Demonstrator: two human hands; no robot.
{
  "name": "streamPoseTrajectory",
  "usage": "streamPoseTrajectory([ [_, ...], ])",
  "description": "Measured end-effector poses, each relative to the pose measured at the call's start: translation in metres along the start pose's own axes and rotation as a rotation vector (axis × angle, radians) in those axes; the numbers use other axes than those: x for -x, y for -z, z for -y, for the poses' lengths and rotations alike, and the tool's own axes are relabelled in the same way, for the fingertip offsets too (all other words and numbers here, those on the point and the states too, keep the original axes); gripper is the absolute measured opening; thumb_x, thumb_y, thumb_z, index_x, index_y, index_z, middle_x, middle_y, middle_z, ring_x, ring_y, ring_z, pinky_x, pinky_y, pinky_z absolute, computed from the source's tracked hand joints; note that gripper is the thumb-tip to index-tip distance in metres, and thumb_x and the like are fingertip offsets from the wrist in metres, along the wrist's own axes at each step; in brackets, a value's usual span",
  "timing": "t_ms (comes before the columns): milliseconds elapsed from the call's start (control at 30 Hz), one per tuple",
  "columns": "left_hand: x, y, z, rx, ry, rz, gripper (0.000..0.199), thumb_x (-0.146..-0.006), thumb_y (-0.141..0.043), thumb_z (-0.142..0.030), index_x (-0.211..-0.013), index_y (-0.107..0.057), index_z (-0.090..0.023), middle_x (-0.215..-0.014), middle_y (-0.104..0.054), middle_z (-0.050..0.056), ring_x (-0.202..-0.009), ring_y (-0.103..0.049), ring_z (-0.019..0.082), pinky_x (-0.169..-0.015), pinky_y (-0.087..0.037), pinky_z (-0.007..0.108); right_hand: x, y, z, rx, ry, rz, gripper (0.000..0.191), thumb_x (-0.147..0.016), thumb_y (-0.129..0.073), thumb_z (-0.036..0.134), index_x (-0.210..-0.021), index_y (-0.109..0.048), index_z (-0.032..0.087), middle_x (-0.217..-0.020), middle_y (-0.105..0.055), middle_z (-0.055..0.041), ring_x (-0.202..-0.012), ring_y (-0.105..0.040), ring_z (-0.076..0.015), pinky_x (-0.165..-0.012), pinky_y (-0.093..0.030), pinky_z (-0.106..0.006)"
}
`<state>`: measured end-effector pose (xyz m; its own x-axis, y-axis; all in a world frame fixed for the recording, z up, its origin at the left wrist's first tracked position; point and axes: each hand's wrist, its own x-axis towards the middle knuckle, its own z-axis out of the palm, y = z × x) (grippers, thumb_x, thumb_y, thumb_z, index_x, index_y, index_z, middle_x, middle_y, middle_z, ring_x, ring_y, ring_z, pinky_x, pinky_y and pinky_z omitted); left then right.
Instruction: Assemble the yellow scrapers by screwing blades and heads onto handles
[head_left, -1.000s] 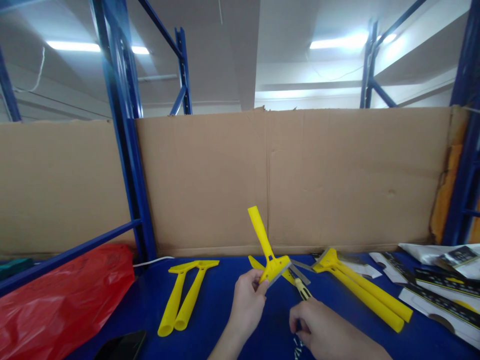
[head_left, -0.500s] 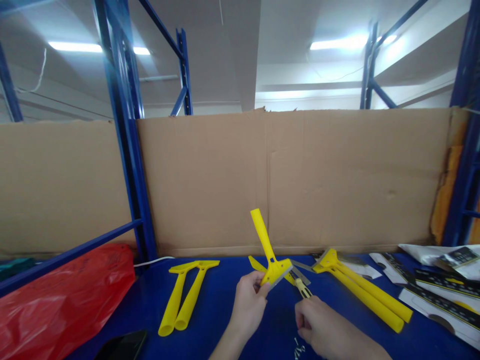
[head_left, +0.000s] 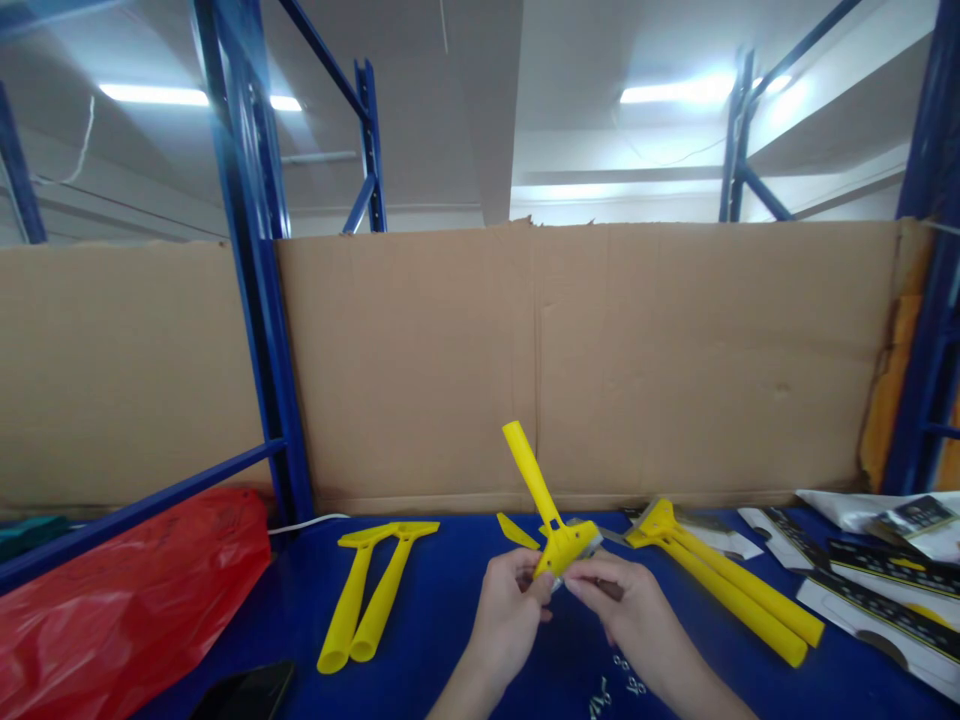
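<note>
A yellow scraper (head_left: 566, 548) is in my left hand (head_left: 510, 615), gripped at the lower left of its head. Its handle points up and away, and a metal edge shows along the near side. My right hand (head_left: 626, 600) is pinched closed against the near right edge of the head. Whatever lies between its fingertips is too small or hidden to make out. Small metal screws and nuts (head_left: 601, 697) lie on the blue table below my hands. Behind the held scraper, a yellow part (head_left: 516, 531) is partly covered.
Two yellow scraper handles (head_left: 381, 600) lie at left, near a red plastic bag (head_left: 142, 600) and a black phone (head_left: 247, 692). Two more yellow scrapers (head_left: 739, 585) lie at right, beside printed packaging (head_left: 885, 610). Cardboard (head_left: 420, 360) walls the back of the table.
My right hand has moved up and left from above the loose hardware to the scraper's edge. It now hides the screwdriver seen earlier. The scraper has shifted slightly right.
</note>
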<state>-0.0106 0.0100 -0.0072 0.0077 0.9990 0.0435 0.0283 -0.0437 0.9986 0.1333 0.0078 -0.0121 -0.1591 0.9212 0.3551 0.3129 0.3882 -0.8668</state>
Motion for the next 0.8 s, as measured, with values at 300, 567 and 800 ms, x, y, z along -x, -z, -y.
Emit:
streamPoseTrajectory([
  [300,0.0062,-0.0064,0.0,0.009,-0.048,0.082,0.03,-0.062,-0.071,-0.038,-0.073,-0.066,-0.011,-0.068,-0.06,0.003,-0.062,-0.053,0.012,-0.053,-0.046,0.023,0.0034,-0.0013,-0.0057,0.058,0.119,-0.087,0.042,-0.081,-0.053,0.056,-0.076,-0.078,0.022,-0.071,-0.064,-0.0069,-0.052,-0.054,-0.0148,-0.042,-0.043,-0.025],
  [567,0.0049,-0.0068,0.0054,-0.043,-0.078,0.068,0.03,-0.064,-0.069,-0.04,-0.073,-0.066,-0.013,-0.065,-0.058,0.001,-0.06,-0.051,0.012,-0.052,-0.045,0.022,0.0035,-0.0036,-0.0014,0.103,0.113,-0.138,0.041,-0.081,-0.053,0.055,-0.073,-0.076,0.022,-0.072,-0.064,-0.0072,-0.06,-0.058,-0.0183,-0.044,-0.044,-0.025],
  [800,0.0056,-0.0088,0.0064,-0.072,-0.124,0.069,0.028,-0.067,-0.066,-0.04,-0.074,-0.068,-0.013,-0.067,-0.062,0.003,-0.06,-0.052,0.013,-0.052,-0.044,0.022,0.0055,-0.0028,0.0001,0.15,0.13,-0.136,0.036,-0.083,-0.051,0.049,-0.074,-0.072,0.022,-0.072,-0.063,-0.0065,-0.06,-0.058,-0.0179,-0.046,-0.044,-0.025],
])
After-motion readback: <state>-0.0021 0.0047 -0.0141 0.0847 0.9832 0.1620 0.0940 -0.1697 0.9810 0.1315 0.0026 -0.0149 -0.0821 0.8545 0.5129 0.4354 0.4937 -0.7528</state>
